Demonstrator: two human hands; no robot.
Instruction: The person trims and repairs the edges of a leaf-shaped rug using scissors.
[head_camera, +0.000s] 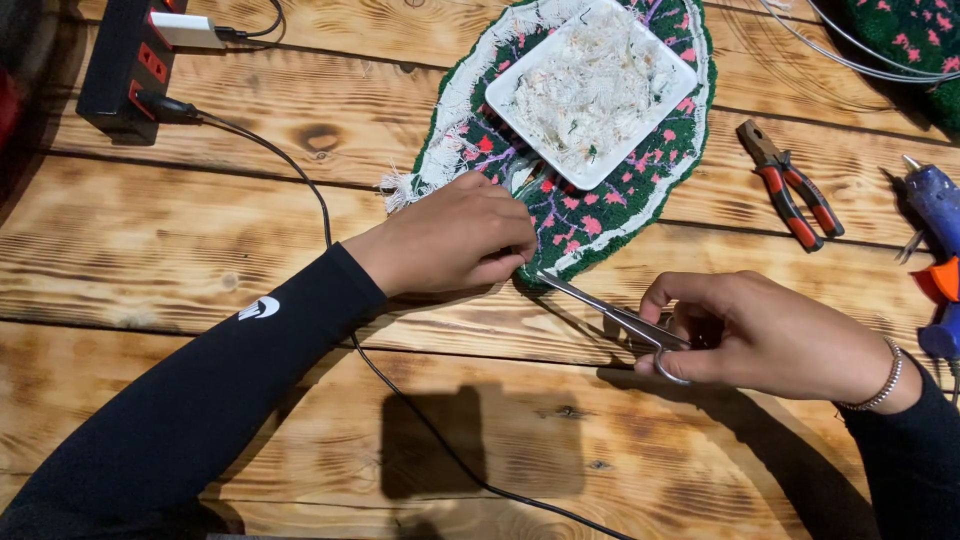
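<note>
An oval tufted mat (610, 205), dark green with pink and red flowers and a frayed white fabric border, lies on the wooden table (250, 300). My left hand (455, 238) pinches the mat's near edge, fingers closed on it. My right hand (760, 335) grips small metal scissors (610, 315) by the loops; the blades point left and reach the mat's edge just beside my left fingertips. A white rectangular dish (680, 75) full of white thread trimmings sits on top of the mat.
Red-handled pliers (795, 190) lie right of the mat. A blue and orange glue gun (940, 250) is at the right edge. A black power strip (125, 65) with a plugged black cable (330, 230) sits far left. Another green flowered piece (915, 35) shows top right.
</note>
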